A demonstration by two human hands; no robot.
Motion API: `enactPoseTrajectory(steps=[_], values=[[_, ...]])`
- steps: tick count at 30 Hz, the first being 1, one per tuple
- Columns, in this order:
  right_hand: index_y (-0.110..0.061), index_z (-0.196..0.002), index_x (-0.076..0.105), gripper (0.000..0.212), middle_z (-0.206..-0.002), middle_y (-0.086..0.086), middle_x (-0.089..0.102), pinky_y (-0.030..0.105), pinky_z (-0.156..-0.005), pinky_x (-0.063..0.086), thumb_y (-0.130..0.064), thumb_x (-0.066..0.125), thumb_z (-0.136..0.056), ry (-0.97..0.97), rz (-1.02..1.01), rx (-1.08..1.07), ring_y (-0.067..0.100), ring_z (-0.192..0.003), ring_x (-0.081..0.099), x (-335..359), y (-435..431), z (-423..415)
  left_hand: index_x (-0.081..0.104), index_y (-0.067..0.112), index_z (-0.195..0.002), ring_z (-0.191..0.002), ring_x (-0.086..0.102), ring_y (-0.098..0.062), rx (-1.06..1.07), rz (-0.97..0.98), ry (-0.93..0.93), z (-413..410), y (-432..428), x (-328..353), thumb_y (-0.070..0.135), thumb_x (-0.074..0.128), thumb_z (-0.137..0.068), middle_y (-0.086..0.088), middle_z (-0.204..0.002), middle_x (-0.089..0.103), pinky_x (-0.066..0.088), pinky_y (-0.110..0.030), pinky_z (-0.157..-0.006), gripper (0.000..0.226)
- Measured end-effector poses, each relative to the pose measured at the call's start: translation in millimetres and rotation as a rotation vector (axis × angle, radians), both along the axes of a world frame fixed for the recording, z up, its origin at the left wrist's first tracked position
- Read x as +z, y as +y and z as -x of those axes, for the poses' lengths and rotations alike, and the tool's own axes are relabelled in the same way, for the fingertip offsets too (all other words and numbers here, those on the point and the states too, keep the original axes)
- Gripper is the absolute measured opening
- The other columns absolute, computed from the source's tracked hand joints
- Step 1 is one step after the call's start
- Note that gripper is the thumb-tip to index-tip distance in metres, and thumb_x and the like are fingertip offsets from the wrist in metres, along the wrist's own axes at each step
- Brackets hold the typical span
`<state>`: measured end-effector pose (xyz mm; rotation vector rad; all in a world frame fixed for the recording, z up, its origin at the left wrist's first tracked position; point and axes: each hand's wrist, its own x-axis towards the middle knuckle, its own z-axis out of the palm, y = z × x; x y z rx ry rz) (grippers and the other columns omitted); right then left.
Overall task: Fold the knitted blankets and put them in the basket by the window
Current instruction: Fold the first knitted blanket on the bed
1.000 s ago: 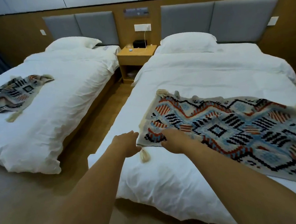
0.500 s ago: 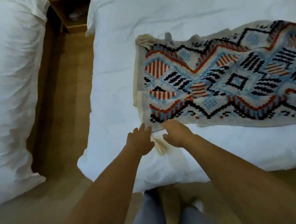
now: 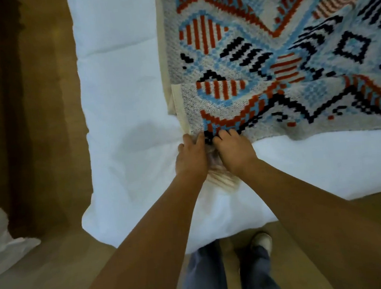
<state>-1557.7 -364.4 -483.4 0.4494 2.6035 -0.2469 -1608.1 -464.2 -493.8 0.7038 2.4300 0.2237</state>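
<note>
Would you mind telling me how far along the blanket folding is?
Nothing looks finished: the knitted blanket lies mostly spread on the bed. In hand: the left hand and right hand grip its near corner. Left: the folding, then the basket, which is out of view.

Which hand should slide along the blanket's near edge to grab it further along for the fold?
Probably the right. The right hand grips the knitted blanket on the side where its near edge runs off rightward; the left hand holds the corner by the cream border and can anchor it.
</note>
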Motion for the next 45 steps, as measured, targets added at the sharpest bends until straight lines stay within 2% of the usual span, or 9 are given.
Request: enactPoseTrajectory(steps=[9, 15, 19, 21, 23, 26, 31, 35, 45], values=[[-0.005, -0.118, 0.054, 0.027, -0.121, 0.013, 0.051, 0.039, -0.083, 0.046, -0.003, 0.045, -0.092, 0.051, -0.002, 0.106, 0.030, -0.116, 0.046, 35, -43, -35, 0.019, 0.016, -0.149, -0.120, 0.042, -0.027, -0.280, 0.216, 0.280, -18, -56, 37, 0.022, 0.050, -0.095, -0.010, -0.136, 0.036, 0.046, -0.033, -0.084, 0.063], [-0.002, -0.114, 0.057, 0.026, -0.118, 0.017, 0.053, 0.039, -0.079, 0.046, -0.001, 0.039, -0.095, 0.020, 0.056, 0.268, 0.034, -0.107, 0.054, 56, -96, -103, 0.030, 0.012, -0.144, -0.112, 0.047, -0.028, -0.266, 0.304, 0.339, -88, -117, 62, 0.013, 0.040, -0.098, -0.011, -0.129, 0.043, 0.037, -0.032, -0.073, 0.047], [-0.002, -0.118, 0.057, 0.030, -0.123, 0.018, 0.052, 0.039, -0.087, 0.046, 0.001, 0.042, -0.092, -0.069, 0.110, 0.309, 0.033, -0.112, 0.054, 52, -118, -143, 0.054, 0.017, -0.130, -0.088, 0.061, -0.020, -0.238, 0.352, 0.369, -136, -147, 63, 0.032, 0.072, -0.078, -0.006, -0.105, 0.061, 0.046, -0.028, -0.063, 0.057], [-0.003, -0.120, 0.055, 0.030, -0.126, 0.018, 0.053, 0.038, -0.091, 0.045, -0.001, 0.046, -0.091, -0.127, 0.137, 0.322, 0.032, -0.113, 0.055, 45, -122, -152, 0.038, 0.013, -0.142, -0.100, 0.057, -0.025, -0.209, 0.371, 0.336, -150, -150, 62, 0.025, 0.065, -0.084, -0.013, -0.124, 0.053, 0.046, -0.031, -0.072, 0.065], [-0.004, -0.123, 0.053, 0.032, -0.127, 0.017, 0.053, 0.036, -0.093, 0.044, -0.004, 0.048, -0.091, -0.120, 0.171, 0.304, 0.031, -0.114, 0.054, 42, -123, -157, 0.008, 0.013, -0.151, -0.124, 0.041, -0.030, -0.232, 0.445, 0.295, -159, -151, 54, 0.018, 0.049, -0.094, -0.019, -0.151, 0.022, 0.040, -0.035, -0.091, 0.071], [-0.005, -0.123, 0.052, 0.032, -0.124, 0.015, 0.054, 0.036, -0.087, 0.046, -0.002, 0.044, -0.092, -0.045, 0.158, 0.292, 0.031, -0.109, 0.056, 44, -118, -159, 0.004, 0.015, -0.152, -0.135, 0.030, -0.033, -0.218, 0.453, 0.250, -162, -145, 58, 0.020, 0.051, -0.093, -0.018, -0.157, 0.005, 0.035, -0.040, -0.102, 0.075], [-0.004, -0.118, 0.054, 0.028, -0.119, 0.014, 0.054, 0.036, -0.079, 0.047, -0.003, 0.041, -0.093, -0.058, 0.130, 0.317, 0.031, -0.102, 0.057, 59, -94, -158, 0.015, 0.014, -0.149, -0.137, 0.026, -0.033, -0.143, 0.429, 0.192, -149, -121, 85, 0.021, 0.051, -0.093, -0.016, -0.155, 0.010, 0.032, -0.042, -0.107, 0.067], [-0.005, -0.114, 0.055, 0.023, -0.118, 0.014, 0.054, 0.037, -0.081, 0.046, -0.009, 0.042, -0.095, -0.023, 0.121, 0.306, 0.030, -0.103, 0.056, 89, -69, -143, 0.026, 0.013, -0.144, -0.130, 0.034, -0.030, -0.130, 0.391, 0.248, -120, -96, 114, 0.019, 0.050, -0.090, -0.014, -0.148, 0.024, 0.036, -0.039, -0.099, 0.059], [-0.007, -0.122, 0.050, 0.028, -0.126, 0.012, 0.052, 0.036, -0.089, 0.045, -0.013, 0.039, -0.097, 0.000, 0.034, 0.209, 0.028, -0.110, 0.054, 147, 3, -15, 0.034, 0.013, -0.139, -0.126, 0.037, -0.029, -0.194, 0.285, 0.319, 10, -16, 163, 0.019, 0.048, -0.090, -0.012, -0.138, 0.036, 0.036, -0.037, -0.096, 0.051]])
